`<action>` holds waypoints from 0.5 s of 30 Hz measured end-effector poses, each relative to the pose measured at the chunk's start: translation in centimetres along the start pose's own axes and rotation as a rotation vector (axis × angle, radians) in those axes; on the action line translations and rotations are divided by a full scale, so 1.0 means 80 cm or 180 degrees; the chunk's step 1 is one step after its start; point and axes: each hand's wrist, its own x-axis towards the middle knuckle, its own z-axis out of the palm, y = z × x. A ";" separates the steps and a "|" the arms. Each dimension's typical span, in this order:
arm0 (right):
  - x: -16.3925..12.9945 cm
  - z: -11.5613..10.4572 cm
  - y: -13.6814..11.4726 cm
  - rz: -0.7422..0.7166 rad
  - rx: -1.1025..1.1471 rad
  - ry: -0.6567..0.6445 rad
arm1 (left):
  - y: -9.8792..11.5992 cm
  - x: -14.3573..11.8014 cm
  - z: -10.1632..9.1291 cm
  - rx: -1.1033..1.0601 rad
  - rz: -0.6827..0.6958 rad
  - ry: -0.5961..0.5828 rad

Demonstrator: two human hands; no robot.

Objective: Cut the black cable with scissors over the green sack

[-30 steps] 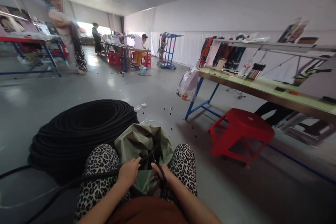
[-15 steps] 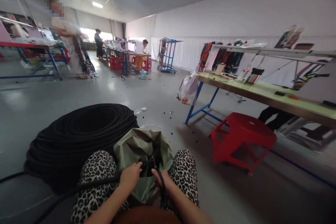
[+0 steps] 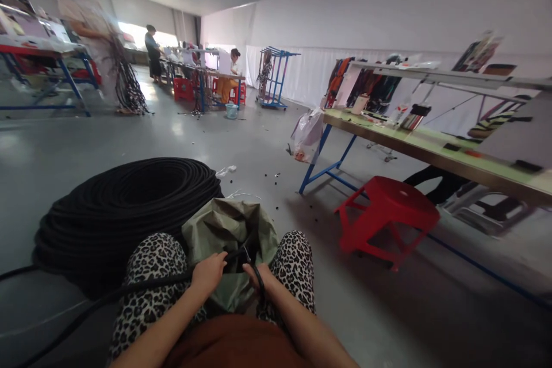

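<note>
The left hand (image 3: 209,272) is curled around a black hose (image 3: 142,289), gripping it where it meets the mouth of a green bag (image 3: 224,230). The bag stands between the person's knees, near the bottom middle of the view. From the hand the hose runs away to the near left, across the leopard-print trousers (image 3: 155,276) and down toward the floor.

The right hand (image 3: 257,279) sits just beside the left, at the bag's near edge, with its fingers closed on black-handled scissors (image 3: 254,267) (the blades point into the bag's dark opening, and how far they are open cannot be told).

Just behind the bag on the left lies a big coil of black hose (image 3: 125,207), flat on the grey floor (image 3: 241,144). To the right stands a red stool (image 3: 388,218), near a long workbench (image 3: 431,149) with blue legs and a plastic bag (image 3: 307,137) hanging at its end. Far left, a blurred person (image 3: 92,40) carries a bunch of dark cords (image 3: 127,83); further back, other people are at tables.
</note>
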 end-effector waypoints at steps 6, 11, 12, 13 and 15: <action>-0.005 0.000 -0.005 -0.0053 -0.0115 0.0061 | -0.007 0.003 0.008 -0.0003 -0.0008 0.0024; -0.007 0.002 -0.006 -0.0135 -0.0231 0.0077 | -0.011 0.002 0.012 0.0010 -0.0020 -0.0005; -0.007 0.002 -0.006 -0.0154 -0.0261 0.0083 | -0.012 0.002 0.012 0.0006 -0.0029 -0.0011; -0.007 0.002 -0.007 -0.0182 -0.0304 0.0084 | -0.012 0.002 0.012 0.0001 -0.0034 -0.0010; -0.005 0.002 -0.006 -0.0236 -0.0373 0.0050 | -0.011 0.001 0.011 -0.0004 -0.0033 -0.0002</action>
